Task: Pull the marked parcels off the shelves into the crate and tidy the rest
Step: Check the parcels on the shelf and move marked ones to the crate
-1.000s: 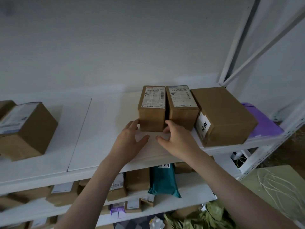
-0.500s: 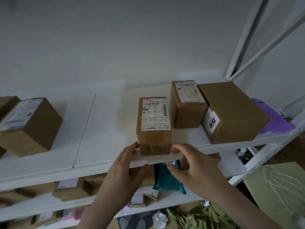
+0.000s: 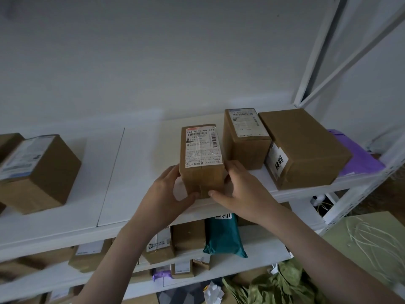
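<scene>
parcel | both hands gripping | white shelf | wall apparently grey

dim, bluish light throughout; soft shadows fall left of the boxes on the top shelf. lower shelves blur, and straight edges bow outward.

Brown parcel with white label between hands; teal bag below; purple mailer far right; white shelf.

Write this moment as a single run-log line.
stage: pulling parcel | left hand: grips small brown cardboard box with shipping label | right hand: grips same box | box: at front edge of white top shelf
</scene>
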The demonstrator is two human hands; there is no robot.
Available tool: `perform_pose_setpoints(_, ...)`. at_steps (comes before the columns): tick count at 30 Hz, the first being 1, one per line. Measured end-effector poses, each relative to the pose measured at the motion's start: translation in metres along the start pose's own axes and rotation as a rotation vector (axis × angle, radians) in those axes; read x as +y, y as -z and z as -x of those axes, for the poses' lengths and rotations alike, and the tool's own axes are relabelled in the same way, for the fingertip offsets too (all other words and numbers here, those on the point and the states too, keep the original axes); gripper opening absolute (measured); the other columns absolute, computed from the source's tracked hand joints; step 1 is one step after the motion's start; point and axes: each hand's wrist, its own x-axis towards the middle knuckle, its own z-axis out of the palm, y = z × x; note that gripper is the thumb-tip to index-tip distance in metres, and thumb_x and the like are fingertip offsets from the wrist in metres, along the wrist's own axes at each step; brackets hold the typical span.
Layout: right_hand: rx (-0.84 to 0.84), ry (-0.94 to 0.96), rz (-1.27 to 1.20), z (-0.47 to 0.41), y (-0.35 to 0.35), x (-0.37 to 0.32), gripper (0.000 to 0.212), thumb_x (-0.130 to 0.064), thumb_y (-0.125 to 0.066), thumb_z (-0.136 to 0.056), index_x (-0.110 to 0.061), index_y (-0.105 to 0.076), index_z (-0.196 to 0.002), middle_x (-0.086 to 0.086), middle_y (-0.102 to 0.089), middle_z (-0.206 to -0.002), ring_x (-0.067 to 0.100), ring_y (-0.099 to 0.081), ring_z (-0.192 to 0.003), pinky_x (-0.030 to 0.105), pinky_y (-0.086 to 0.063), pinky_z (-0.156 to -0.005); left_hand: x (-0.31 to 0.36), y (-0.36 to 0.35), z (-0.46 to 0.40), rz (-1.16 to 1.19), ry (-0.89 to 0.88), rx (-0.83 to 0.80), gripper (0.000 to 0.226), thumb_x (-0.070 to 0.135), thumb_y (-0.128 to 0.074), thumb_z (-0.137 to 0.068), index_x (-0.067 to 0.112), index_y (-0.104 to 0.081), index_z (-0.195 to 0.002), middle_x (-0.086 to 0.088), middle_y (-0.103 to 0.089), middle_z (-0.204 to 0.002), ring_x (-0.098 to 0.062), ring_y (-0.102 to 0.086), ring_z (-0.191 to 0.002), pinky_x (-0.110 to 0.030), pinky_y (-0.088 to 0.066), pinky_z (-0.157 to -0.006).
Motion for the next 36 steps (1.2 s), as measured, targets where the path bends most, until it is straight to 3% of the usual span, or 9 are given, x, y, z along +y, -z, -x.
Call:
perform_pose_setpoints(3,0.057,0.055,0.030,-0.001,-0.005,-0.004,0.069,-0.043,-0.071,-0.088,-0.029,-0.040,-0.148,-0.010,-0.044,-0.135,0.006,-0.055,-0.114,0.017,-0.047,-0.089,-0.002,0.004,-0.002,-0.016,-0.068,0.045,0.068,0.034,-0.078,-0.078,0.028,-0.050,-0.140,0.015,-0.053,-0.136,-0.003,-0.057,-0.107,-0.026,-0.054,-0.090)
perform_pose_setpoints(6,0.106,0.129,0.028,-0.001,-0.005,-0.012,0.071,-0.041,-0.069,-0.088,-0.030,-0.036,-0.151,-0.013,-0.040,-0.143,-0.002,-0.052,-0.112,0.005,-0.042,-0.078,0.000,0.015,0.000,-0.040,-0.122,0.118,0.067,0.036,-0.076,-0.080,0.024,-0.050,-0.141,0.012,-0.051,-0.140,-0.006,-0.058,-0.112,-0.028,-0.055,-0.091)
perform_pose_setpoints(10,0.175,0.208,0.005,-0.006,-0.006,-0.024,0.068,-0.037,-0.068,-0.090,-0.025,-0.040,-0.151,-0.012,-0.043,-0.144,-0.001,-0.053,-0.116,0.012,-0.051,-0.078,0.002,0.034,0.007,-0.040,-0.174,0.203,0.066,0.033,-0.076,-0.082,0.019,-0.050,-0.142,0.010,-0.049,-0.142,-0.006,-0.057,-0.120,-0.026,-0.055,-0.092)
perform_pose_setpoints(20,0.169,0.237,-0.024,-0.023,-0.034,-0.042,0.070,-0.038,-0.072,-0.089,-0.027,-0.039,-0.150,-0.016,-0.045,-0.139,-0.001,-0.054,-0.113,0.010,-0.050,-0.078,-0.022,0.051,0.018,-0.078,-0.139,0.233,0.067,0.038,-0.072,-0.082,0.020,-0.049,-0.142,0.009,-0.049,-0.142,-0.006,-0.057,-0.117,-0.015,-0.049,-0.090)
perform_pose_setpoints(25,0.127,0.227,-0.001,-0.035,-0.048,-0.044,0.066,-0.042,-0.069,-0.090,-0.030,-0.041,-0.148,-0.018,-0.046,-0.135,-0.002,-0.055,-0.107,0.015,-0.053,-0.076,-0.040,0.056,0.025,-0.076,-0.081,0.207,0.071,0.042,-0.071,-0.081,0.026,-0.044,-0.146,0.015,-0.045,-0.144,-0.006,-0.057,-0.116,-0.024,-0.054,-0.091)
perform_pose_setpoints(27,0.096,0.227,0.007,-0.040,-0.057,-0.047,0.064,-0.044,-0.068,-0.090,-0.033,-0.041,-0.147,-0.018,-0.048,-0.133,0.000,-0.057,-0.103,0.019,-0.055,-0.073,-0.050,0.060,0.031,-0.086,-0.048,0.198,0.073,0.042,-0.073,-0.082,0.030,-0.042,-0.147,0.017,-0.044,-0.144,-0.002,-0.054,-0.116,-0.016,-0.049,-0.092)
perform_pose_setpoints(30,0.034,0.224,-0.007,-0.048,-0.073,-0.054,0.063,-0.044,-0.069,-0.090,-0.035,-0.042,-0.145,-0.019,-0.048,-0.131,-0.001,-0.058,-0.100,0.012,-0.051,-0.071,-0.064,0.067,0.042,-0.090,0.011,0.180,0.073,0.038,-0.074,-0.083,0.034,-0.040,-0.147,0.020,-0.043,-0.142,0.005,-0.049,-0.115,0.000,-0.036,-0.089)
perform_pose_setpoints(33,-0.024,0.218,-0.034,-0.060,-0.092,-0.063,0.059,-0.041,-0.071,-0.090,-0.032,-0.046,-0.142,-0.015,-0.050,-0.129,0.001,-0.059,-0.098,0.010,-0.049,-0.071,-0.079,0.078,0.052,-0.085,0.054,0.171,0.075,0.038,-0.072,-0.084,0.035,-0.036,-0.149,0.021,-0.041,-0.143,0.003,-0.049,-0.119,-0.004,-0.039,-0.093)
perform_pose_setpoints(36,-0.083,0.221,-0.036,-0.073,-0.112,-0.077,0.063,-0.044,-0.070,-0.090,-0.034,-0.042,-0.145,-0.015,-0.049,-0.128,0.001,-0.060,-0.095,0.019,-0.056,-0.074,-0.094,0.092,0.062,-0.096,0.104,0.205,0.073,0.039,-0.072,-0.084,0.034,-0.038,-0.148,0.020,-0.044,-0.142,0.003,-0.049,-0.121,-0.014,-0.044,-0.097)
